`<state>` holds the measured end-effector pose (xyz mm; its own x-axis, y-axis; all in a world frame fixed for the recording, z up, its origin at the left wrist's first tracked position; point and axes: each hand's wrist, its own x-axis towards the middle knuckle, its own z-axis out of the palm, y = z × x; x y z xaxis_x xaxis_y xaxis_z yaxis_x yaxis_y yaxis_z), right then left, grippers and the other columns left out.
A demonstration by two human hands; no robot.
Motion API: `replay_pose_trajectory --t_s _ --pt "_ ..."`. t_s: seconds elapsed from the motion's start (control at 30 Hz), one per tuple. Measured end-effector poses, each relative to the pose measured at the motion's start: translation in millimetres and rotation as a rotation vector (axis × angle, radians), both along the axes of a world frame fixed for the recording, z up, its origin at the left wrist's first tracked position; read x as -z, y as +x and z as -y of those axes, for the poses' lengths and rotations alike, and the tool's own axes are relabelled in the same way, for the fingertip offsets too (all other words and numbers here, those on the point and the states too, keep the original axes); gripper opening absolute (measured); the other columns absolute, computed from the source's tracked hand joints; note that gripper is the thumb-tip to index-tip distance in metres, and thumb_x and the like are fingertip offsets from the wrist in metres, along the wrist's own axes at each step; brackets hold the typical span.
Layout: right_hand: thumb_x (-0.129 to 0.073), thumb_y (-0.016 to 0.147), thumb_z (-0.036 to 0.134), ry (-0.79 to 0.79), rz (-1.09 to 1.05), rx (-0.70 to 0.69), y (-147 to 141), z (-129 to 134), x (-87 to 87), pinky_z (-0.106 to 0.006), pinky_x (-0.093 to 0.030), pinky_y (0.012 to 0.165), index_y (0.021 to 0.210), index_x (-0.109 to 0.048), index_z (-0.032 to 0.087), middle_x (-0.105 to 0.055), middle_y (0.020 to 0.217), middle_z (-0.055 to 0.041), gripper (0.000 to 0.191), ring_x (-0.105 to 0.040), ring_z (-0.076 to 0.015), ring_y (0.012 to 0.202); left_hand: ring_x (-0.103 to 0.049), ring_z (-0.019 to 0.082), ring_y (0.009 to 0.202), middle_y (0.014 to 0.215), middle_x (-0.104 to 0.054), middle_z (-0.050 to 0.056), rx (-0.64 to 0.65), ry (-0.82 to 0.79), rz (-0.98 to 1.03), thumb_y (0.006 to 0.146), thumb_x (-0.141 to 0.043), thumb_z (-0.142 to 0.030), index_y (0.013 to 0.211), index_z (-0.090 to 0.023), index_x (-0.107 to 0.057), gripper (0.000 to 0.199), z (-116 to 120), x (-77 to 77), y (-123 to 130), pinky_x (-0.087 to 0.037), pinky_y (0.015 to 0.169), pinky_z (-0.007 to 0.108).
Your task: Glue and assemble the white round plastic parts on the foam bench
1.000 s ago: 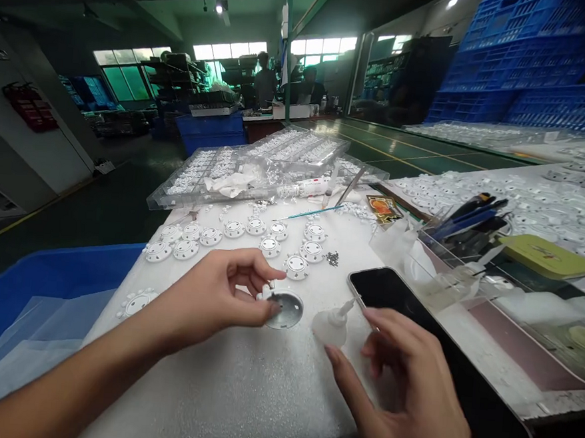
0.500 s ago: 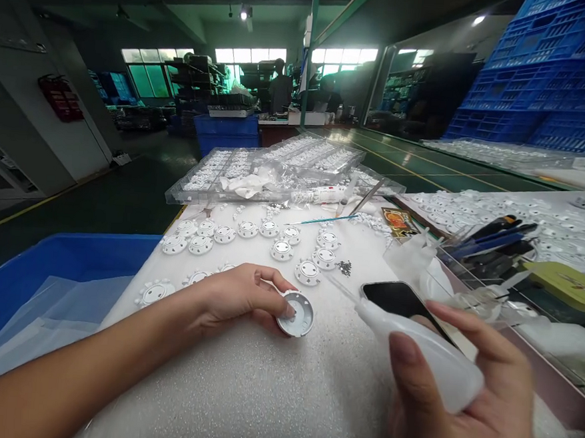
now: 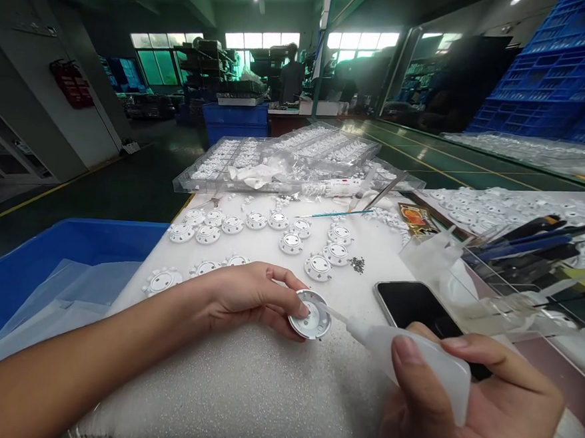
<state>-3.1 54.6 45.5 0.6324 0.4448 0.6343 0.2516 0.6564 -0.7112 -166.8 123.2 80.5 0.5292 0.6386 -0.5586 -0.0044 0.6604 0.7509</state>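
Note:
My left hand (image 3: 261, 297) is closed on the rim of a round white plastic part (image 3: 318, 322), its hollow inside turned up toward me and the thumb pressed inside it. In my right hand (image 3: 480, 399) is a translucent white squeeze bottle (image 3: 413, 354) with a long thin nozzle. The nozzle reaches over the cup's inner rim; whether it touches cannot be made out. Several similar white round parts (image 3: 318, 266) lie face up on the foam-covered table (image 3: 240, 389) beyond my hands. A small heap of tiny dark pieces (image 3: 357, 264) lies close to them.
A smartphone (image 3: 402, 300) lies just behind the bottle. Clear trays of white parts (image 3: 231, 156) stand at the back, with a thin blue brush (image 3: 333, 214) before them. Tools (image 3: 526, 239) sit in a box on the right. A blue bin (image 3: 95, 238) is at the left.
The squeeze bottle's nozzle has come left and down to the cup-shaped part. The view has shifted slightly, and the left hand still holds the part.

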Motion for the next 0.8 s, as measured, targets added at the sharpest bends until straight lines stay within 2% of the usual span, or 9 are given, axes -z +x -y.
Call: replay_pose_trajectory --t_s 0.07,0.3,0.63,0.8 --pt "-0.072 0.071 0.008 -0.037 0.011 -0.029 0.3 0.8 2.4 -0.025 -0.041 0.047 0.089 -0.053 0.017 -0.060 0.071 0.0029 0.028 -0.055 -0.0085 0.054 -0.071 0.017 0.069 0.076 -0.073 0.007 -0.002 0.002 -0.009 0.060 -0.079 -0.003 0.084 -0.010 -0.066 0.028 0.3 -0.7 0.5 -0.059 0.067 0.027" --pt "-0.072 0.075 0.013 -0.142 -0.046 -0.048 -1.0 3.4 -0.9 -0.028 -0.044 0.051 0.088 -0.051 0.021 -0.059 0.070 0.0017 0.025 -0.056 -0.0119 0.055 -0.071 0.016 0.070 0.076 -0.073 0.007 0.004 0.009 -0.013 0.060 -0.079 -0.004 0.084 -0.010 -0.066 0.028 1.2 0.5 0.1 -0.059 0.068 0.027" --pt "-0.070 0.078 0.020 -0.188 0.006 -0.009 3.6 5.7 6.1 -0.030 -0.042 0.053 0.089 -0.051 0.022 -0.060 0.070 -0.0001 0.022 -0.057 -0.0147 0.056 -0.070 0.016 0.069 0.075 -0.073 0.006 0.004 0.020 -0.016 0.062 -0.079 -0.004 0.083 -0.010 -0.067 0.025 1.4 -0.8 0.1 -0.058 0.068 0.027" --pt "-0.072 0.076 0.021 -0.195 -0.029 0.013 0.0 6.8 0.3 -0.031 -0.041 0.059 0.088 -0.053 0.021 -0.058 0.074 0.0005 0.023 -0.056 -0.0150 0.061 -0.071 0.016 0.070 0.077 -0.073 0.006 0.018 0.015 -0.025 0.062 -0.080 -0.006 0.084 -0.010 -0.067 0.026 1.1 -1.4 -0.5 -0.058 0.069 0.027"
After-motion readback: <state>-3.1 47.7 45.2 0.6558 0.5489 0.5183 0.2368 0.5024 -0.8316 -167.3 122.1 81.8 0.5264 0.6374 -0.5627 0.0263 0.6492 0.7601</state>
